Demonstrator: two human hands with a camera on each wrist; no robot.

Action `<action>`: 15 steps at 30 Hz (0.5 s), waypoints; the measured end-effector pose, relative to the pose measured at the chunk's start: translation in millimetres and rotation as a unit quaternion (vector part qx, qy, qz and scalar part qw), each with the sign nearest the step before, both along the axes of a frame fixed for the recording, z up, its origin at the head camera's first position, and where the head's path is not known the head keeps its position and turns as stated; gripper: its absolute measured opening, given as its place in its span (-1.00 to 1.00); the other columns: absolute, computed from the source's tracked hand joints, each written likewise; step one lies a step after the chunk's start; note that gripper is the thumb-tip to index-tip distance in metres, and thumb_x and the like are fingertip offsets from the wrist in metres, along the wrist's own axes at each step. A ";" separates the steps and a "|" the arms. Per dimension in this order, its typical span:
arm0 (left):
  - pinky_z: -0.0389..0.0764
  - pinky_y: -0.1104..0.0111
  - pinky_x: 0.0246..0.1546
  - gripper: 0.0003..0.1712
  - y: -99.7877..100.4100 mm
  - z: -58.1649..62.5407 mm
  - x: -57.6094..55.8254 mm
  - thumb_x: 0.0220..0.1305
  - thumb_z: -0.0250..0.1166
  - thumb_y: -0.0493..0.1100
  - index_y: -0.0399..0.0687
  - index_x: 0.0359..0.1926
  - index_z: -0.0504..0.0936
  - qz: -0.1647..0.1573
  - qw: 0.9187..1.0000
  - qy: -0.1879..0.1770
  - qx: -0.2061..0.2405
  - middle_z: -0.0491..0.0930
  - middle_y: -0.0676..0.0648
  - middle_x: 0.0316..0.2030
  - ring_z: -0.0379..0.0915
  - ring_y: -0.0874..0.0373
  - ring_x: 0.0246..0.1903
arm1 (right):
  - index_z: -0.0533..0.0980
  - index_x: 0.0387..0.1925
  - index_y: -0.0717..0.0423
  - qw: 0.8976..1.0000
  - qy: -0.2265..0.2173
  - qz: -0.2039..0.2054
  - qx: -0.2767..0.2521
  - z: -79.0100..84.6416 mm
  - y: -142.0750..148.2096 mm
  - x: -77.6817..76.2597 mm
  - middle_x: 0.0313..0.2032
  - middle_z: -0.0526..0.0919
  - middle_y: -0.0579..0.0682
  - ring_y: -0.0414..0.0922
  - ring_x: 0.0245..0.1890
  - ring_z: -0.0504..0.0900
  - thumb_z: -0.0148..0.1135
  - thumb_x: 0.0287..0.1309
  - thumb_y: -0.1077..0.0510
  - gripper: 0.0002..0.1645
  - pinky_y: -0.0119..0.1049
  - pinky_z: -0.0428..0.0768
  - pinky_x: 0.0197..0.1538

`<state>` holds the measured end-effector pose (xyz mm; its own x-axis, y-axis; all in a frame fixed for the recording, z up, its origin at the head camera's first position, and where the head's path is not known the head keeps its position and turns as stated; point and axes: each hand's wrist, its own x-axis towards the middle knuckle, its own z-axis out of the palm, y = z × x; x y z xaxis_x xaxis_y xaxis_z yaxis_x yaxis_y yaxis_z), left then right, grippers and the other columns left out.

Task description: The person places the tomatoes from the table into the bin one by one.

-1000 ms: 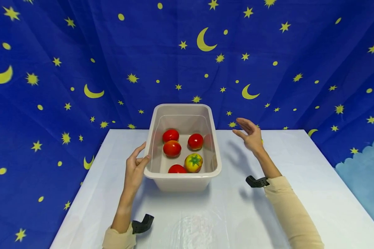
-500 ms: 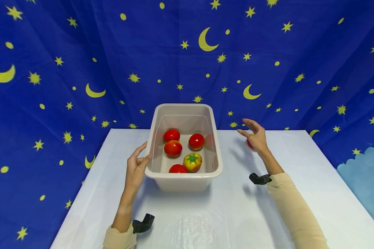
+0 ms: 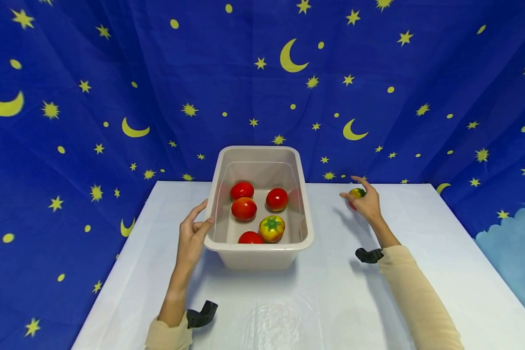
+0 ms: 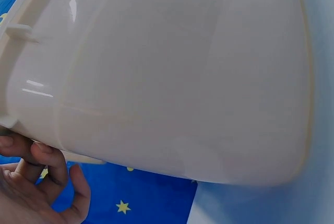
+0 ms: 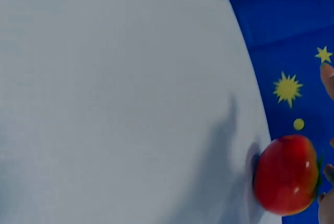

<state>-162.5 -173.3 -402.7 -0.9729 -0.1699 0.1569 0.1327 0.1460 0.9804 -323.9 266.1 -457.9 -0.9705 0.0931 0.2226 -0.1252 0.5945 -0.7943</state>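
Observation:
A light grey plastic bin (image 3: 258, 258) stands on the table, with several shiny red tomatoes (image 3: 243, 209) and a yellow-red tomato with a green star-shaped top (image 3: 271, 229) inside. At its left side my left hand (image 3: 190, 240) grips the rim, thumb by the edge; the left wrist view shows the curled fingers (image 4: 49, 164) at the rim beside the bin's outer wall (image 4: 172, 78). Toward the back right, my right hand (image 3: 369, 204) reaches over another tomato (image 3: 356, 193), thumb and forefinger spread about it. The right wrist view shows this red tomato (image 5: 286, 176) close to the fingertips; contact is unclear.
A white-covered table (image 3: 332, 301) spreads beneath everything. Blue cloth with yellow moons and stars (image 3: 253, 87) hangs directly behind the table's back edge and along its sides. Each wrist carries a black camera mount (image 3: 369, 255).
My right hand has moved right and lowered to the lone tomato, its thumb and forefinger now around it. The left hand keeps its grip on the bin, which has stayed put.

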 end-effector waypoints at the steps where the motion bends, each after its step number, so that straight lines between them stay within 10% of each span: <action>1: 0.57 0.38 -0.37 -0.49 0.1 0.1 0.0 0.27 0.09 -0.27 -0.04 0.26 0.33 -0.001 1.000 0.001 0.000 0.62 -0.41 -0.34 0.61 0.24 -0.45 | 0.30 0.25 0.04 1.000 -0.002 -0.006 0.006 -2.1 1.6 0.1 0.31 0.20 0.23 0.18 0.32 0.10 0.39 -0.06 0.04 -0.20 0.13 0.13 0.26; 15: 0.56 0.39 -0.47 -0.49 -0.1 -0.4 -0.8 0.27 0.09 -0.29 -0.08 0.25 0.34 -0.011 1.000 0.017 0.011 0.67 -0.16 -0.53 0.61 0.20 -0.53 | 0.33 0.21 0.14 0.997 -0.017 -0.052 0.045 -18.6 17.6 -0.6 0.21 0.34 0.28 0.24 0.19 0.29 0.37 -0.09 0.20 -0.24 0.12 0.22 0.22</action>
